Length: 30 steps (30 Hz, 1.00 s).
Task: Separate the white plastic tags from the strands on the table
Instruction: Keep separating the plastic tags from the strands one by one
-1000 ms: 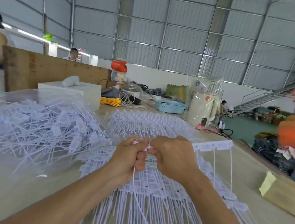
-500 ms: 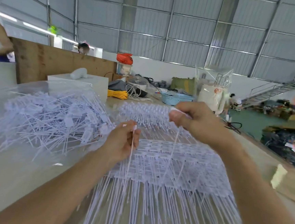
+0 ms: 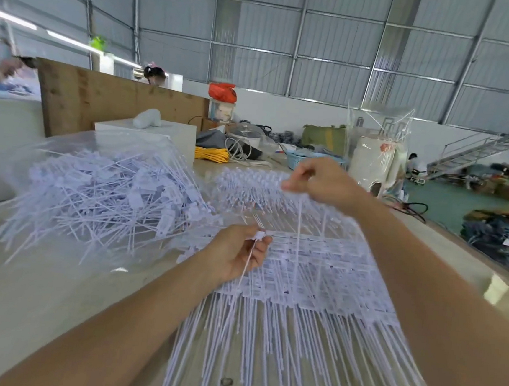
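A wide sheet of joined white plastic tags point(image 3: 325, 279) with long strands lies on the table in front of me. My left hand point(image 3: 238, 253) pinches a single white tag point(image 3: 259, 235) whose strand hangs down past my palm. My right hand point(image 3: 319, 180) is raised above the sheet's far end and pinches a row of tags point(image 3: 302, 194), with thin strands hanging from it. A heap of loose separated tags point(image 3: 105, 198) lies to the left on a clear plastic bag.
The pale wooden table point(image 3: 36, 312) runs forward and left. At the back stand a white box point(image 3: 147, 134), yellow cord point(image 3: 212, 153), a blue basket point(image 3: 299, 159) and a wrapped white appliance point(image 3: 372, 166). A wooden board point(image 3: 116, 100) walls the left; people work behind it.
My hands have pulled apart: the right one rose and went far with the row of tags, while the left one stayed low holding a single separated tag.
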Motion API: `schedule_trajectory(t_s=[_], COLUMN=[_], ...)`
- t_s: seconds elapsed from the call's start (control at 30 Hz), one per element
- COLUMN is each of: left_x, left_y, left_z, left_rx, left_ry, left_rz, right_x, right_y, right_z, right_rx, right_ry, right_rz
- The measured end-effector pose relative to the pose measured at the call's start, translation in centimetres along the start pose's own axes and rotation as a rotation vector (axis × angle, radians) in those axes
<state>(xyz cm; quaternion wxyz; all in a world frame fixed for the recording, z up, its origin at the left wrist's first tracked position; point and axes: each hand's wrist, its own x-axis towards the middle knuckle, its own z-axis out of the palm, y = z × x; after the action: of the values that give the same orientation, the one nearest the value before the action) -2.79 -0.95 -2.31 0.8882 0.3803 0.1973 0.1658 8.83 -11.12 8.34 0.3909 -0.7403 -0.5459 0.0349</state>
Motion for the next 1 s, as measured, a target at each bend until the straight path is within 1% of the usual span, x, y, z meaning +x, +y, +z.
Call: schedule_trajectory(t_s=[0.07, 0.13, 0.17, 0.23, 0.27, 0.3, 0.33, 0.43, 0.53, 0.63, 0.73, 0.83, 0.93, 1.0], left_x=[0.0, 0.0, -0.1, -0.1, 0.0, 0.0, 0.0, 0.1, 0.5, 0.7, 0.7, 0.4, -0.3, -0.6], left_y=[-0.3, -0.4, -0.3, 0.1, 0.2, 0.3, 0.3, -0.1, -0.1, -0.1, -0.6, -0.8, -1.1, -1.0], left_z=[-0.1, 0.0, 0.1, 0.2, 0.3, 0.2, 0.2, 0.0, -0.5, -0.5, -0.3, 0.1, 0.5, 0.7], left_rx=[0.017, 0.013, 0.004, -0.033, -0.036, -0.015, 0.033, 0.259, 0.343, 0.349, 0.481, 0.604, 0.582, 0.64], left_ry=[0.039, 0.045, 0.034, -0.003, -0.022, -0.03, -0.02, 0.071, 0.128, 0.121, 0.076, 0.11, 0.081, 0.084], left_rz=[-0.011, 0.007, 0.027, 0.07, 0.096, 0.125, 0.163, 0.288, 0.393, 0.398, 0.417, 0.487, 0.478, 0.478], right_x=[0.2, 0.2, 0.2, -0.1, -0.3, -0.6, -0.9, -2.2, -3.2, -3.6, -3.8, -3.6, -3.8, -4.1], right_y=[-1.5, -2.4, -2.6, -1.9, -1.1, -0.1, 1.1, 3.9, 5.4, 6.2, 6.0, 5.3, 5.0, 4.9], right_z=[-2.6, -3.6, -3.2, -0.6, 1.3, 3.2, 4.9, 7.2, 7.0, 7.0, 7.1, 7.0, 6.9, 6.7], right_rx=[0.092, 0.214, 0.215, 0.056, -0.054, -0.125, -0.143, -0.014, 0.028, -0.037, -0.011, -0.019, 0.037, 0.031], right_ry=[-0.022, -0.161, -0.239, -0.335, -0.327, -0.286, -0.231, -0.122, -0.101, -0.08, -0.012, -0.008, -0.069, -0.084], right_rz=[0.067, 0.105, 0.12, 0.113, 0.088, 0.058, 0.034, -0.027, 0.004, 0.013, -0.017, -0.051, -0.01, -0.013])
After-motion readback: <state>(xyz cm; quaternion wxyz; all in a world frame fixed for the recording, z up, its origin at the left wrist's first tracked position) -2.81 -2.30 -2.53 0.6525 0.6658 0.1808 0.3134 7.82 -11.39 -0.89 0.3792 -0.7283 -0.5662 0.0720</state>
